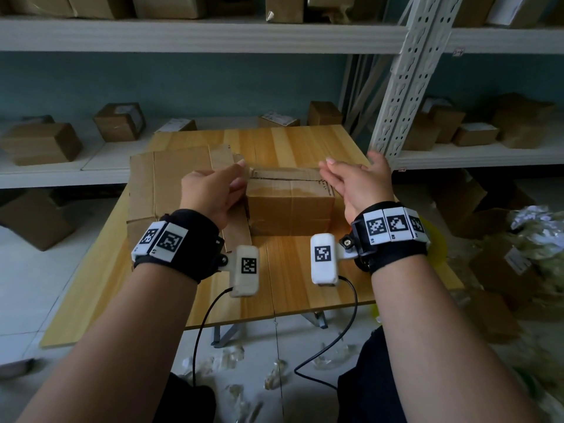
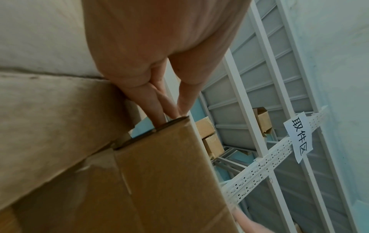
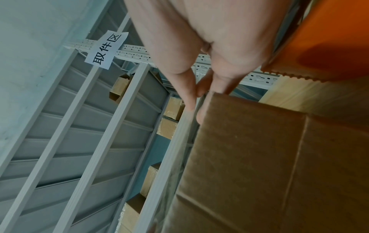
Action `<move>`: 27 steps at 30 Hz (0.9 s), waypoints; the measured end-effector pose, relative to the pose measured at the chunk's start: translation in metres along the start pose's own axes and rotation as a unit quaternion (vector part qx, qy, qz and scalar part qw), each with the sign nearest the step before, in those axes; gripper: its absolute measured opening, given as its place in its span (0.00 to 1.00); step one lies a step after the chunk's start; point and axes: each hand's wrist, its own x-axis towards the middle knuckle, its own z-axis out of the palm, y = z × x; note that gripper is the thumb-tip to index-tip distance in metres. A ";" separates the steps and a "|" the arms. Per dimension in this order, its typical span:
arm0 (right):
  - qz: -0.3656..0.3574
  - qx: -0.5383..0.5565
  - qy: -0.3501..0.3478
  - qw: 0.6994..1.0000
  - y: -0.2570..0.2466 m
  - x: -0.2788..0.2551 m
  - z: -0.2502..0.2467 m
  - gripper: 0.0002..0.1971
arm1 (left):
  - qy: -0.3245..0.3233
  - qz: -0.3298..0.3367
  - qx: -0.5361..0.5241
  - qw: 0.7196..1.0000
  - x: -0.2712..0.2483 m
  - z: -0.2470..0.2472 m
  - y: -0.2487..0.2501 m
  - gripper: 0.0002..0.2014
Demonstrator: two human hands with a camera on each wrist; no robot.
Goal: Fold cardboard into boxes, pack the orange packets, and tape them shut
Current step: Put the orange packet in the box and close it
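Observation:
A small brown cardboard box [image 1: 290, 206] stands mid-table with its top flaps down and a strip of tape over its front. My left hand [image 1: 235, 181] lies flat against the box's left end, fingers straight. In the left wrist view the left hand's fingertips [image 2: 159, 116] reach the upper edge of the box [image 2: 159, 181]. My right hand [image 1: 335, 175] is open beside the box's right end, palm facing it. Its fingers [image 3: 191, 94] run along the corner of the box [image 3: 269, 157]. An orange packet [image 3: 329, 39] lies on the table behind that hand.
Flat cardboard sheets [image 1: 171, 178] are stacked on the wooden table [image 1: 305, 141] left of the box. White shelving with several boxes surrounds the table, and a perforated upright [image 1: 412, 71] rises at back right. Crumpled wrapping [image 1: 537, 233] and scraps litter the floor.

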 end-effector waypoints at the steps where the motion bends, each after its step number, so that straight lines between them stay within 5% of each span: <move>1: 0.002 0.003 0.003 1.000 0.000 0.000 0.000 0.51 | -0.003 0.001 0.000 1.000 0.000 0.000 0.000 0.22; 11: -0.007 -0.031 0.008 0.999 0.004 0.001 -0.001 0.52 | -0.002 0.003 0.013 1.000 0.001 -0.002 0.000 0.30; 27: -0.013 -0.053 0.010 0.998 0.006 0.001 -0.003 0.51 | 0.007 0.027 0.078 0.997 -0.005 0.000 -0.002 0.22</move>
